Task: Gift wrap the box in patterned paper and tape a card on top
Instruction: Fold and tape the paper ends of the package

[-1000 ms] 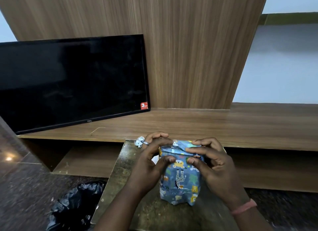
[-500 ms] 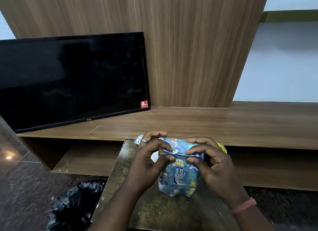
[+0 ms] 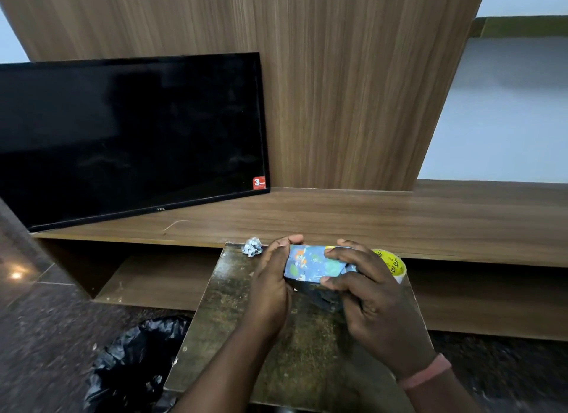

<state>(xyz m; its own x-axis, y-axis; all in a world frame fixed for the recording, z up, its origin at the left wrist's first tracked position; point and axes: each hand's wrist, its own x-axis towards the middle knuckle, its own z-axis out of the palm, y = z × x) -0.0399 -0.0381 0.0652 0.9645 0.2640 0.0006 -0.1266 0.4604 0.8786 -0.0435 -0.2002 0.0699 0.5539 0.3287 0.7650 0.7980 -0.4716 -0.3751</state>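
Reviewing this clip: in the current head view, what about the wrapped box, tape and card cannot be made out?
- Wrapped box: both ends hidden by the left hand and right hand; fold state unclear.
- Tape roll: mostly hidden behind the right hand; print too small to read.
- Card: none visible; whether hidden or out of frame, cannot tell.
- Crumpled scrap: too small to identify.

The box (image 3: 310, 263), wrapped in blue cartoon-print paper, lies on its side, held just above the worktop (image 3: 246, 335).
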